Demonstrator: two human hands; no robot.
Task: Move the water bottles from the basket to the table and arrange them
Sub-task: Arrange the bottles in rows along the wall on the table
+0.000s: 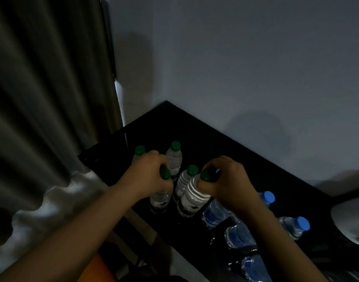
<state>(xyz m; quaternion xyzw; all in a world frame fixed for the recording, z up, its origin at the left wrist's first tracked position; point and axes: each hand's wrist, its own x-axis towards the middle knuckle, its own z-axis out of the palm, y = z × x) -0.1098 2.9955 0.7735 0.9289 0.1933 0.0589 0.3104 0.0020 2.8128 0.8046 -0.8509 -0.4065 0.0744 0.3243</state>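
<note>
Left hand point(152, 174) and right hand point(225, 180) each grip a green-capped bottle on the black table point(194, 127).
The left hand curls round the neck of the left bottle point(161, 198). The right hand wraps the right bottle point(192, 196) just below its cap. Both bottles are by the near edge, with three more green-capped bottles point(174, 157) behind them and blue-capped bottles point(240, 237) to the right.
</note>
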